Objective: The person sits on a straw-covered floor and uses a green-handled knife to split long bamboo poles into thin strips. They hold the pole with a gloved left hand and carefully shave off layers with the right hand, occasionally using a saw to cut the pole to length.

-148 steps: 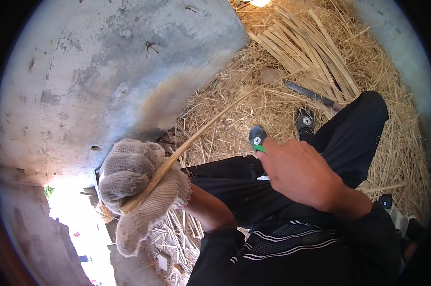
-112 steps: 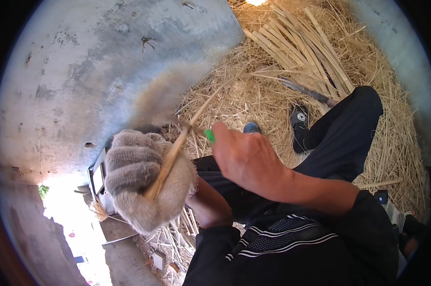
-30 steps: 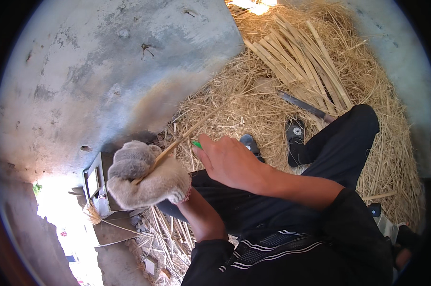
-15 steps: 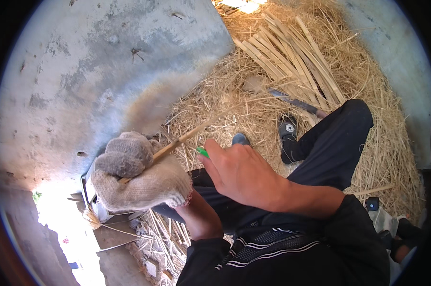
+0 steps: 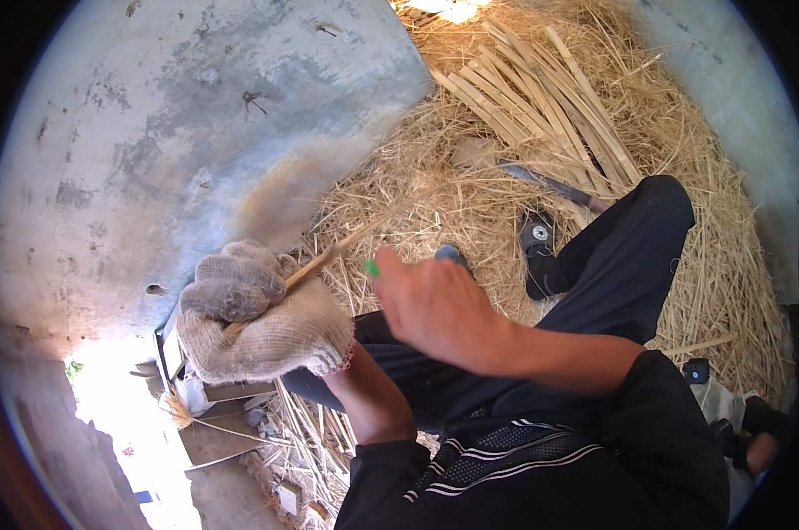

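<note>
gloved left grip (image 5: 262,314) curled tight, bare right grip (image 5: 439,311) clenched knuckles-up, right forearm (image 5: 567,359) angled inward

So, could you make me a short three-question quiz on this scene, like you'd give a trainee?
1. True or false: the right hand is bare.
2. Multiple choice: what does the gloved left hand grip? (a) a rope (b) a pale strip (c) a hammer
3. Fill in the blank: the small piece showing at the right hand's fingertips is coloured ____.

Key: 1. True. 2. b. 3. Green.
</note>
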The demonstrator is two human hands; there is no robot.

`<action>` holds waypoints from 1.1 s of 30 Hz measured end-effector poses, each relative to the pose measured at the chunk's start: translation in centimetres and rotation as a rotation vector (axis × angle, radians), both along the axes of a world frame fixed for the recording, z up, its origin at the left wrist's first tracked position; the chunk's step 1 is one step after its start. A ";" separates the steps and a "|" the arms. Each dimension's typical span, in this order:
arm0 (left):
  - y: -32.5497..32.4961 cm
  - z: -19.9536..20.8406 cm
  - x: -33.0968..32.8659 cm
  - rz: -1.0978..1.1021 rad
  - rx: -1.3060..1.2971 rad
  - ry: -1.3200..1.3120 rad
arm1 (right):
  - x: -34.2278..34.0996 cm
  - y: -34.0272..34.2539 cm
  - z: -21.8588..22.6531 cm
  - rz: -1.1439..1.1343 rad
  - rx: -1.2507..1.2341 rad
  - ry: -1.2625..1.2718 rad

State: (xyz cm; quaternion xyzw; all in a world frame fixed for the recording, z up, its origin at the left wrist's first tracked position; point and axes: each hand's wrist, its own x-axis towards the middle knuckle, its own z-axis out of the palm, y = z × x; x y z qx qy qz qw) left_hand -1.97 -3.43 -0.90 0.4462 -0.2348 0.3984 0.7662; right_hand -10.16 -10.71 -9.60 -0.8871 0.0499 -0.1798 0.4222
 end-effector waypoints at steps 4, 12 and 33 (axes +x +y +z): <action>1.4 -1.2 1.4 0.003 0.042 -0.020 | 0.9 -0.3 -1.4 -0.039 -0.107 -0.041; 0.2 -0.2 -0.1 0.057 0.134 -0.044 | 2.1 -2.1 -6.0 -0.121 -0.174 0.054; 0.2 -0.7 0.5 0.078 0.036 -0.009 | 3.0 -1.0 -5.1 -0.134 -0.002 0.088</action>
